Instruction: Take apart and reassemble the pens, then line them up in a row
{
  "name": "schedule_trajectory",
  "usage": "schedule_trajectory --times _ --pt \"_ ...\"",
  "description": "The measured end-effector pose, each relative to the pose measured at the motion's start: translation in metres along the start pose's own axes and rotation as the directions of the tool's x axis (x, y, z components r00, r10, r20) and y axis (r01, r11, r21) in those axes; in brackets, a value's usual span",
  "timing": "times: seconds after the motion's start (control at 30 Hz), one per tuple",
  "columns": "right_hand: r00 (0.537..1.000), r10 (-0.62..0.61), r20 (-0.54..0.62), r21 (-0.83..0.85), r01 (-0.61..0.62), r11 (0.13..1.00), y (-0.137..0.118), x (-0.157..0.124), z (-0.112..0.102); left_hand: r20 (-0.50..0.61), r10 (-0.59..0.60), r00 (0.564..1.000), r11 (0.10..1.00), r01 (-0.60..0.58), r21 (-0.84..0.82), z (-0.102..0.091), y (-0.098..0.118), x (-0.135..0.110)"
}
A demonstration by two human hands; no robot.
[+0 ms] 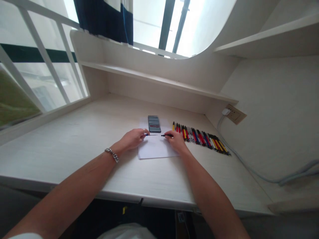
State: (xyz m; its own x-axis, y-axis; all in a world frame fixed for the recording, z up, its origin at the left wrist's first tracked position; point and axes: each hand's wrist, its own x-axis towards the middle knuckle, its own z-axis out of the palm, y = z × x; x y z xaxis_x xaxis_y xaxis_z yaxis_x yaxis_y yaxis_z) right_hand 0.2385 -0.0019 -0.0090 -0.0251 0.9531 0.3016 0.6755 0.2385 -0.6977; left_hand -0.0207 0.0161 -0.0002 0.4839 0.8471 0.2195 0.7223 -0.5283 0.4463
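Above a stack of white paper (154, 150), my left hand (136, 137) is closed on a thin pen refill (152, 135) with a blue part by the fingers. Its narrow length points right. Opposite it, my right hand (176, 141) pinches a black pen barrel (163, 135) whose tapered tip points left. A small gap separates the two pieces. Just beyond the hands is a phone (154, 123) with its screen blurred out. A long slanting row of pens (199, 136) in red, yellow, blue, black and clear lies beside my right hand.
The white desk (74, 146) has a low shelf (154, 78) along its back. On the right wall a plug sits in a socket (235, 114), and its grey cable (239, 157) runs down along the desk's right side. White railings (42, 53) stand at the left.
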Motion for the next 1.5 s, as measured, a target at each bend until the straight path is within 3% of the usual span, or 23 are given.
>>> schedule_trajectory --times 0.17,0.33,0.47,0.6,0.8,1.0,1.1,1.33,1.5 --pt "0.994 -0.109 -0.009 -0.133 0.106 0.985 -0.007 0.003 0.021 0.019 0.004 1.000 1.000 -0.003 -0.029 0.002 0.009 -0.001" --pt "0.994 -0.104 0.024 -0.317 0.106 0.942 -0.012 0.002 0.024 0.006 0.027 1.000 0.999 -0.027 -0.045 0.004 0.009 -0.001" --pt "0.987 -0.159 -0.026 -0.242 0.148 0.959 -0.015 -0.003 0.015 0.008 0.031 0.999 0.999 -0.031 -0.038 0.006 0.007 -0.001" --pt "0.977 -0.210 0.050 -0.164 0.215 0.963 -0.025 -0.011 0.011 0.005 0.051 0.999 0.998 -0.050 -0.040 0.008 0.006 -0.001" --pt "0.971 -0.216 0.106 -0.194 0.233 0.953 -0.034 -0.014 0.014 0.016 0.095 0.995 0.995 -0.094 -0.045 0.008 0.009 -0.001" --pt "0.984 -0.180 0.016 -0.191 0.180 0.965 -0.017 -0.006 0.000 -0.007 0.022 1.000 1.000 -0.023 -0.020 0.001 0.008 -0.002" --pt "0.990 -0.134 0.037 -0.213 0.139 0.967 -0.008 -0.005 -0.004 -0.010 0.006 1.000 1.000 -0.006 -0.010 -0.002 0.005 -0.001" --pt "0.989 -0.076 0.124 -0.359 0.116 0.926 -0.012 -0.009 0.011 0.007 0.009 1.000 1.000 -0.008 -0.019 0.001 0.005 -0.001" --pt "0.993 -0.063 0.098 -0.364 0.094 0.926 -0.018 -0.010 0.009 0.027 0.021 0.999 1.000 -0.021 -0.018 0.003 0.006 -0.001"
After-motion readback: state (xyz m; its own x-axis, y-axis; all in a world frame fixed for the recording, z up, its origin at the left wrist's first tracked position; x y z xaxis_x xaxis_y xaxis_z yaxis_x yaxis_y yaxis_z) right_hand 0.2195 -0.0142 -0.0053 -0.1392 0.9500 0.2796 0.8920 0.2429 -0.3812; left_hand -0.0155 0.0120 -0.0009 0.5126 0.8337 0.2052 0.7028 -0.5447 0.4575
